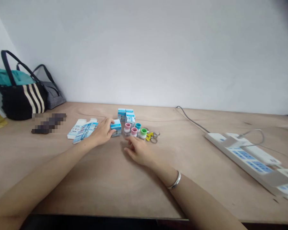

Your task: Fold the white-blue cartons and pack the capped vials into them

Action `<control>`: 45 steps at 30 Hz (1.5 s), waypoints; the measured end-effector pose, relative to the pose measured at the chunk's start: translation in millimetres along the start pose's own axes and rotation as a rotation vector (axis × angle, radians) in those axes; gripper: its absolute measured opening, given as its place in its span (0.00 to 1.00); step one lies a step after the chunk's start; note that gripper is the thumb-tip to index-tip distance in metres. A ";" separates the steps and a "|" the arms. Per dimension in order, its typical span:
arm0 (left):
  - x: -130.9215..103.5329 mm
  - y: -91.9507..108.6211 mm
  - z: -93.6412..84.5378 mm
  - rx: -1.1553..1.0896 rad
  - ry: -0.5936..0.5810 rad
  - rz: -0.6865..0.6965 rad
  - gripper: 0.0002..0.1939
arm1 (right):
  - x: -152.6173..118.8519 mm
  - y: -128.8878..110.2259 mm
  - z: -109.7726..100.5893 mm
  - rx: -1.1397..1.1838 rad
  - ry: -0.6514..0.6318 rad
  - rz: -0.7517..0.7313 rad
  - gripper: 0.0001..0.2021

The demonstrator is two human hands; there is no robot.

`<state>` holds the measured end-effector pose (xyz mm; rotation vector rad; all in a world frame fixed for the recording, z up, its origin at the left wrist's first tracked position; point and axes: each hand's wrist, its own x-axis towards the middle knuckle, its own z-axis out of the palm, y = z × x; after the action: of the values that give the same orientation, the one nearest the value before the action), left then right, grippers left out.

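My left hand [102, 131] is closed on a small blue-and-white carton [116, 126], its fingers along the carton's left side and top. My right hand [139, 151] hovers or rests just in front of several small clear bottles; its thumb and index finger are apart, with nothing visible between them. Two bottles have pink tops [127, 126], one has a blue top [138, 126] and another a green top [143, 131]. Behind them stand more blue-and-white cartons [130, 119]. Flattened cartons [85, 131] lie left of my left hand.
Right of the bottles lie yellow pieces with metal rings [154, 140]. A white power strip [244, 159] with plugs and a grey cable [194, 122] occupies the right side. Far left are a black striped bag [21, 100], a grey striped bag [54, 94] and a dark, pixelated object [42, 128].
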<state>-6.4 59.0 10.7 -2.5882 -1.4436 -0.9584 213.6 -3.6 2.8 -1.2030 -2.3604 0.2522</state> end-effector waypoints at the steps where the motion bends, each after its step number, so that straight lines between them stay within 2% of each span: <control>1: -9.4 3.6 -5.6 -0.040 -0.008 0.013 0.13 | 1.0 0.6 1.5 0.044 0.051 0.002 0.18; 4: -32.6 18.2 -15.6 -0.119 -0.056 0.040 0.13 | 4.2 -0.9 2.9 0.192 0.200 -0.022 0.27; 6: -42.3 29.2 -16.5 -0.169 -0.082 0.054 0.14 | 6.0 -3.4 0.2 0.241 0.230 -0.076 0.29; 12: -54.8 49.9 -8.5 -0.288 -0.064 0.105 0.17 | 7.7 -8.0 -15.7 0.221 0.137 -0.263 0.19; 17: -62.1 52.0 1.0 -0.433 -0.026 0.054 0.26 | 10.5 -10.2 -22.4 0.149 0.142 -0.200 0.15; 23: -66.1 50.2 8.7 -0.628 -0.002 0.074 0.35 | 16.4 -9.1 -14.8 0.243 0.352 0.048 0.16; 26: -63.7 51.0 2.4 -0.520 -0.023 0.060 0.34 | 14.4 -7.3 -16.6 0.227 0.481 0.054 0.12; 28: -61.6 52.3 -3.7 -0.331 -0.004 0.072 0.32 | 11.2 -7.6 -21.6 0.165 0.507 -0.045 0.07; 31: -59.8 54.2 -10.7 -0.064 0.027 0.150 0.28 | 6.7 -9.1 -28.8 0.089 0.399 -0.280 0.06; 34: -59.7 55.7 -13.2 0.051 0.057 0.218 0.25 | 5.1 -9.0 -30.5 0.041 0.260 -0.410 0.09; 36: -59.7 57.2 -13.4 0.096 0.105 0.240 0.23 | 5.2 -7.8 -30.2 0.047 0.205 -0.430 0.09; 39: -58.6 59.5 -13.0 0.128 0.126 0.289 0.21 | 5.6 -5.6 -31.9 0.115 0.198 -0.437 0.08; 42: -56.2 59.6 -12.7 0.104 0.046 0.335 0.23 | 5.4 -3.5 -36.3 0.178 0.228 -0.426 0.09; 45: -53.5 56.3 -13.0 0.066 -0.042 0.358 0.27 | 4.6 -1.2 -40.5 0.205 0.169 -0.394 0.08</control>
<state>10.5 -17.9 8.0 -2.6995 -0.9492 -0.7978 230.4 -2.7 40.0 -0.6226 -2.2977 0.2410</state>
